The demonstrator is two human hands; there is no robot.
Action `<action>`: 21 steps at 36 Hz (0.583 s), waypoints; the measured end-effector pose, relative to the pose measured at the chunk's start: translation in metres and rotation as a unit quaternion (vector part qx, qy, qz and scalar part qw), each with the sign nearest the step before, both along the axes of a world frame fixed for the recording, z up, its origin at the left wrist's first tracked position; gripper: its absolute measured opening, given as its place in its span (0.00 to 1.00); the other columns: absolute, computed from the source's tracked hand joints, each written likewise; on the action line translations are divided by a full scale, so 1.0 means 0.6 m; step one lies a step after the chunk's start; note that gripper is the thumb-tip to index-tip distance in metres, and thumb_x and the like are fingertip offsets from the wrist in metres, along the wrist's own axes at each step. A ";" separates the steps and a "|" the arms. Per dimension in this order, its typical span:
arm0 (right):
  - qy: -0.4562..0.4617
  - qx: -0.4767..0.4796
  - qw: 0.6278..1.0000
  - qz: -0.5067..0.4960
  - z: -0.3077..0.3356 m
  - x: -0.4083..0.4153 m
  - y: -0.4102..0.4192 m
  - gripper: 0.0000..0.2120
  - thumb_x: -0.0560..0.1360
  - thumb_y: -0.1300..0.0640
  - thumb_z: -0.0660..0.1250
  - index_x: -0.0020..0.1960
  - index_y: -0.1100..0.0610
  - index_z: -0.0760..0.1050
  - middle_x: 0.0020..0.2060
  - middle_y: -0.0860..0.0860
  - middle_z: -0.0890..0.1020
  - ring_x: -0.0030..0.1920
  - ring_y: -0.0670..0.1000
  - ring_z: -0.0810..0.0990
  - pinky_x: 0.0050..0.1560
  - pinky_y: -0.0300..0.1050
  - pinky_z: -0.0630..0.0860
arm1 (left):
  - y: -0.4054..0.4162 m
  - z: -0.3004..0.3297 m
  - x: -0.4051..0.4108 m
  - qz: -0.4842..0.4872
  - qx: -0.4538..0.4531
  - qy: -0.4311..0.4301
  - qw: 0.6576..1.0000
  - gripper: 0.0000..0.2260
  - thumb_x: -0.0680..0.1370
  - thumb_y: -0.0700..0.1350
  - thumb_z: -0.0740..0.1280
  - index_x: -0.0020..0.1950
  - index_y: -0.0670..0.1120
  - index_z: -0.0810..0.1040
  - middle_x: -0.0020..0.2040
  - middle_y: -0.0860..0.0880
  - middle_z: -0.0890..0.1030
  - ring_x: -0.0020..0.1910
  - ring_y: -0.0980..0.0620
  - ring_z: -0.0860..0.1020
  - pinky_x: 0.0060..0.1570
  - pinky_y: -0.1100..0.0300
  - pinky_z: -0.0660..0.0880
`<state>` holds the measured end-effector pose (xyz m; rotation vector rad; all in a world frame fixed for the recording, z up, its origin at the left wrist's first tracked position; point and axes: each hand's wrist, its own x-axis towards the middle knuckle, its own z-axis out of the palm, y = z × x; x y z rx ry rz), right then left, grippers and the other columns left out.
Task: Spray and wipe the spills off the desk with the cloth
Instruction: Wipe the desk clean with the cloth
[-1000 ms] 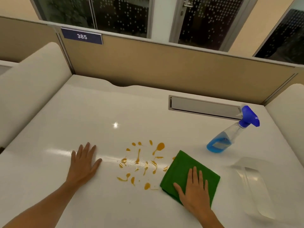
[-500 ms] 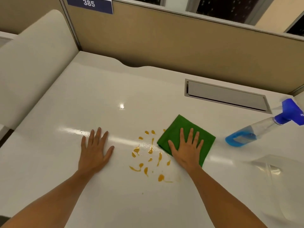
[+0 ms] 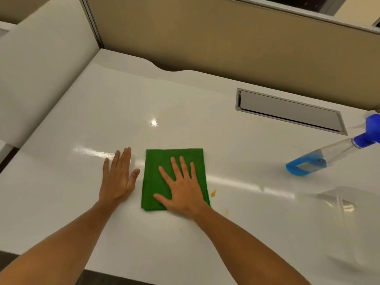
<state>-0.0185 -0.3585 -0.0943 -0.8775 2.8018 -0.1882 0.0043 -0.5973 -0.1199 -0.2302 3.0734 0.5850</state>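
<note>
A folded green cloth [image 3: 162, 167] lies flat on the white desk [image 3: 185, 112], covering the spot where most of the orange spill was. My right hand [image 3: 183, 188] presses palm-down on the cloth with fingers spread. One orange drop [image 3: 213, 193] and a faint orange smear [image 3: 226, 211] show just right of the cloth. My left hand [image 3: 120, 176] rests flat on the bare desk, close beside the cloth's left edge, holding nothing. A clear spray bottle [image 3: 320, 159] with blue liquid and a blue trigger head stands at the right.
A grey cable hatch [image 3: 287, 111] is set into the desk at the back right. A clear plastic object [image 3: 339, 200] sits near the right edge. Beige partitions wall the back, and a white panel closes the left side.
My right hand has slid the cloth leftward across the orange spill, which is now mostly covered or wiped away. The left hand has stayed flat on the desk.
</note>
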 end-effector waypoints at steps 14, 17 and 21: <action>-0.066 0.014 0.998 0.004 0.019 0.161 0.207 0.40 0.74 0.23 0.48 0.80 0.37 0.42 0.82 0.51 0.41 0.79 0.57 0.32 0.77 0.68 0.40 | 0.007 0.002 0.002 0.006 -0.053 -0.023 0.998 0.35 0.79 0.65 0.43 0.82 0.47 0.48 0.81 0.48 0.56 0.80 0.47 0.51 0.76 0.50 0.41; -0.062 0.025 0.997 -0.045 0.015 0.164 0.258 0.40 0.73 0.22 0.48 0.80 0.37 0.44 0.82 0.52 0.43 0.80 0.57 0.34 0.77 0.68 0.43 | 0.009 0.001 0.002 0.003 -0.087 -0.041 0.995 0.35 0.79 0.66 0.43 0.81 0.47 0.52 0.81 0.48 0.56 0.80 0.46 0.51 0.73 0.57 0.32; -0.039 0.038 0.992 -0.110 0.007 0.137 0.309 0.41 0.73 0.23 0.49 0.80 0.39 0.47 0.82 0.53 0.47 0.81 0.59 0.40 0.77 0.68 0.47 | 0.012 0.003 -0.001 0.007 -0.103 -0.056 0.993 0.33 0.80 0.64 0.43 0.80 0.48 0.55 0.81 0.47 0.56 0.80 0.45 0.52 0.72 0.58 0.30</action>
